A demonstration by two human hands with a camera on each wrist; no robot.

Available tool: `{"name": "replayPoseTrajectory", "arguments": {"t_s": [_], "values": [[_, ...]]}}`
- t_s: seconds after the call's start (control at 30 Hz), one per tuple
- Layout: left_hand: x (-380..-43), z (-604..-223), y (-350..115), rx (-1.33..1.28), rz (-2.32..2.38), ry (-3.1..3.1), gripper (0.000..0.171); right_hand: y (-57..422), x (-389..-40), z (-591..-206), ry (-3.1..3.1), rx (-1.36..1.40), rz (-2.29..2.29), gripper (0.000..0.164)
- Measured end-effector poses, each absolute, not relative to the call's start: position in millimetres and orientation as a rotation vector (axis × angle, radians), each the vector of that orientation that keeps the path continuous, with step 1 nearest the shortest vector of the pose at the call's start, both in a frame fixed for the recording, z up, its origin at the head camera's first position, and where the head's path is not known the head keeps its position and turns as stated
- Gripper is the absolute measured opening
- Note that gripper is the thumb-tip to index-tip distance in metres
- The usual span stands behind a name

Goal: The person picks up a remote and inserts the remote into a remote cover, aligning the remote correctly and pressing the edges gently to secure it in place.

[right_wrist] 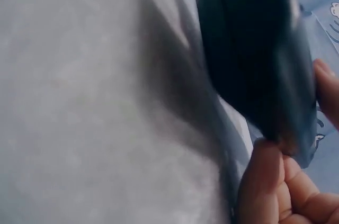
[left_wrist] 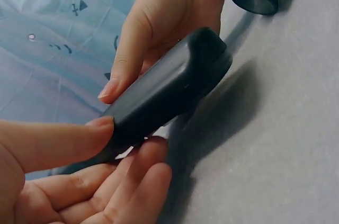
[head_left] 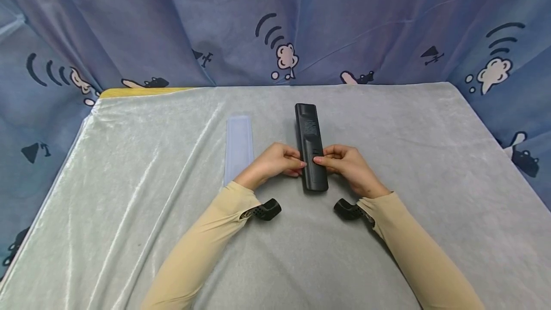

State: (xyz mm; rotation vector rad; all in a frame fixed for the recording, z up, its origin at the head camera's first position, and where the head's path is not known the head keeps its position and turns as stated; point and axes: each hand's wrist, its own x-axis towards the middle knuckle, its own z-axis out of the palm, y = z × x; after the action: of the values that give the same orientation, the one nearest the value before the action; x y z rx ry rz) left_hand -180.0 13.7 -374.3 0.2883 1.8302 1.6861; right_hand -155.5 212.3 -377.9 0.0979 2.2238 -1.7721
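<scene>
A black remote control (head_left: 308,145) is held over the cloth-covered table with its back up, showing a printed label and a battery cover. My left hand (head_left: 275,160) pinches its left edge near the lower half, thumb on top and fingers beneath. On the opposite edge my right hand (head_left: 350,166) grips it too, with the thumb lying on the battery cover. Seen from the left wrist, the remote (left_wrist: 159,89) casts a shadow on the cloth below. In the right wrist view its dark end (right_wrist: 243,49) looks blurred.
Left of the remote lies a flat, translucent pale strip (head_left: 239,142), partly behind the left forearm. Black wrist cameras (head_left: 268,209) stick out from both beige sleeves. A patterned blue curtain (head_left: 232,23) hangs behind the table, whose yellow edge (head_left: 142,92) shows at the back left.
</scene>
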Motion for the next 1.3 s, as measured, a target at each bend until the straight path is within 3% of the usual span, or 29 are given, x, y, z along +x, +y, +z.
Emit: {"name": "replayPoseTrajectory", "arguments": {"t_s": [0.2,0.63,1.3], "values": [[-180.9,-376.4,15.0,0.225,1.639,1.937,0.006,210.0,-154.9,-376.9,2.357,0.091,-1.644,0.036],[-178.6,-375.8,16.3,0.195,1.531,2.172,0.024,207.2,-153.5,-376.3,2.503,0.128,-1.475,0.040],[-176.4,-373.3,17.2,0.225,1.376,2.346,0.028,206.4,-154.2,-378.9,2.606,0.051,-1.373,0.043]]}}
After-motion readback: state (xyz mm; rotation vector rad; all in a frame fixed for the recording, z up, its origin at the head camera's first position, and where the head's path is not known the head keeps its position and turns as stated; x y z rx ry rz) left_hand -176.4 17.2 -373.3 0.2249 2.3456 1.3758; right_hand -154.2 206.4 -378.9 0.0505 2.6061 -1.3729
